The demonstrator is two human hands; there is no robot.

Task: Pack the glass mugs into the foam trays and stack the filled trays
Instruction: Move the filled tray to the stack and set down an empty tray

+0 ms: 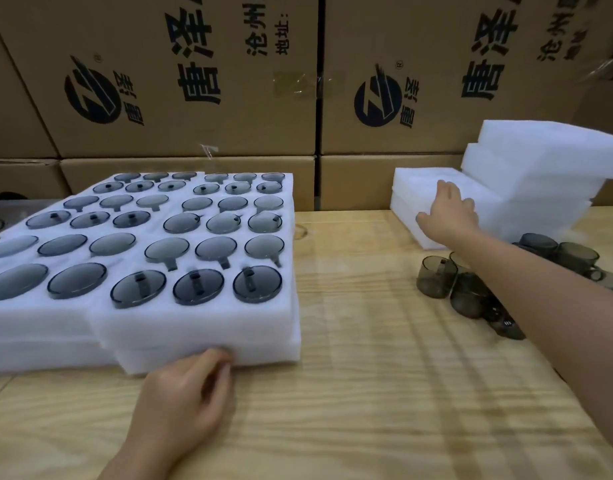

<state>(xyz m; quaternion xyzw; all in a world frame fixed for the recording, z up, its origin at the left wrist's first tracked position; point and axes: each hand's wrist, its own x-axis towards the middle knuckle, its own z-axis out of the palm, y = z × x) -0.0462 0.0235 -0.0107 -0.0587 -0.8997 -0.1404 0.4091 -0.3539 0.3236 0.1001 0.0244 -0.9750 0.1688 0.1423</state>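
Filled white foam trays (194,323) are stacked at the left of the wooden table, their pockets holding several smoky grey glass mugs (200,288). My left hand (185,393) rests against the front edge of the lower tray, fingers curled at the foam. Far right, my right hand (448,211) reaches onto a low stack of empty foam trays (407,188), fingers spread over the top one and thumb at its front edge. Loose glass mugs (436,277) lie in a cluster on the table under my right forearm.
A taller, crooked pile of empty foam trays (540,168) stands behind the low stack at the right. Printed cardboard boxes (194,81) form a wall along the table's back edge. Bare wooden tabletop (367,323) lies between the two tray stacks.
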